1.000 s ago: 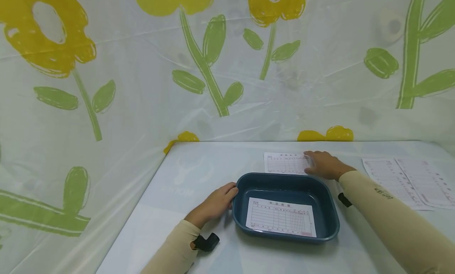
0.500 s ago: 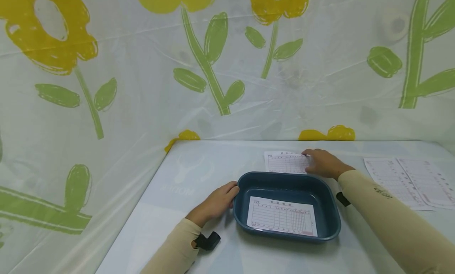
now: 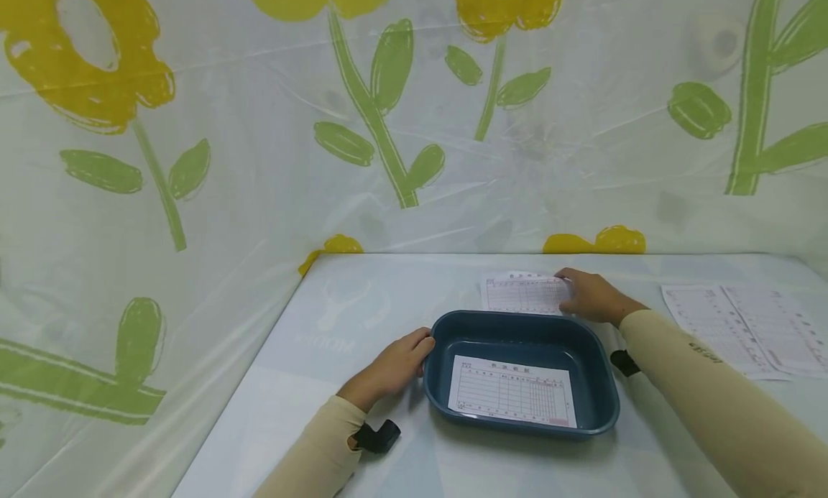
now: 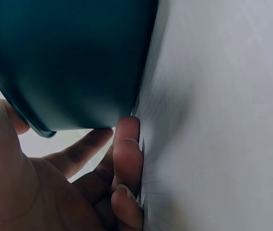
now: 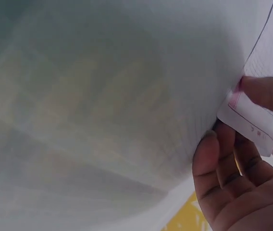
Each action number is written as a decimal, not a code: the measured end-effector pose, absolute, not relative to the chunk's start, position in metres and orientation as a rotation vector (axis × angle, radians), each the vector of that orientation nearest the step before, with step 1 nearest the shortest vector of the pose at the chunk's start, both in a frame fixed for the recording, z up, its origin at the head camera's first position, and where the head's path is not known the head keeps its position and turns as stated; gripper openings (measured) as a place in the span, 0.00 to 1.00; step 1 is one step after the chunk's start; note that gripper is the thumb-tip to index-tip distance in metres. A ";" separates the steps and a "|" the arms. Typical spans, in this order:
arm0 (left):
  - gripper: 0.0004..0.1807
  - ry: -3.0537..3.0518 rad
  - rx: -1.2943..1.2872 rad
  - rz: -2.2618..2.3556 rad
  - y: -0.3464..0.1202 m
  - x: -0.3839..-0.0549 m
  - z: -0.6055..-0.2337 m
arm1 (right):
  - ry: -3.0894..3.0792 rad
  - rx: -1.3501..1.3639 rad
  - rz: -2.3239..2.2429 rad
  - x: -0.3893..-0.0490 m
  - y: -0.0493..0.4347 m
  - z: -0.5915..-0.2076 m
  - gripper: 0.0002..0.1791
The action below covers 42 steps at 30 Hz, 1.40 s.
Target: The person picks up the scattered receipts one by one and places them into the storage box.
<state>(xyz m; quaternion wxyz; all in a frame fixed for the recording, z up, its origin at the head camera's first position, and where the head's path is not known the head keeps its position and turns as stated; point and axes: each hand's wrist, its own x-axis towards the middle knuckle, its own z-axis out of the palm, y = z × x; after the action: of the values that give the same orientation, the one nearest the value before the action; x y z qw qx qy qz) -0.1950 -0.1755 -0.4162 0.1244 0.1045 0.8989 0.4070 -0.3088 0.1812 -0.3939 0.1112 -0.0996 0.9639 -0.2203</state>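
A dark blue plastic basin [image 3: 589, 404] stands on the table, a printed paper form [image 3: 511, 390] lying flat inside it. At the basin's left end, my left hand [image 3: 394, 365] holds it; the left wrist view shows the thumb at the rim and curled fingers [image 4: 127, 163] against the outer wall, low by the tabletop. Behind the basin, my right hand [image 3: 591, 297] pinches the right edge of another printed form [image 3: 524, 294], with more paper showing beneath. The right wrist view has the form's corner [image 5: 254, 122] between thumb and fingers [image 5: 206, 156].
Two overlapping printed sheets [image 3: 744, 329] lie at the right of the table [image 3: 310, 412]. A white curtain [image 3: 259, 124] with yellow flowers and green leaves hangs behind the table and along its left. A black strap mount [image 3: 378, 437] sits at the left wrist.
My right hand has shifted slightly to the right, and the top form behind the basin has slid right with it. My left hand and the basin stay in place.
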 end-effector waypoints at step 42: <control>0.22 2.665 0.313 1.128 -0.174 -0.195 -0.417 | 2.815 -0.080 -0.922 -0.292 0.205 -0.397 0.19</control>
<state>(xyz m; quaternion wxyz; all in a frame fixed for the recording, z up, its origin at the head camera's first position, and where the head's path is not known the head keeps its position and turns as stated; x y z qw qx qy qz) -0.1947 -0.1745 -0.4168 0.1150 0.1067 0.9096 0.3848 -0.2923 0.2051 -0.3974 0.0892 -0.0267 0.9462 -0.3098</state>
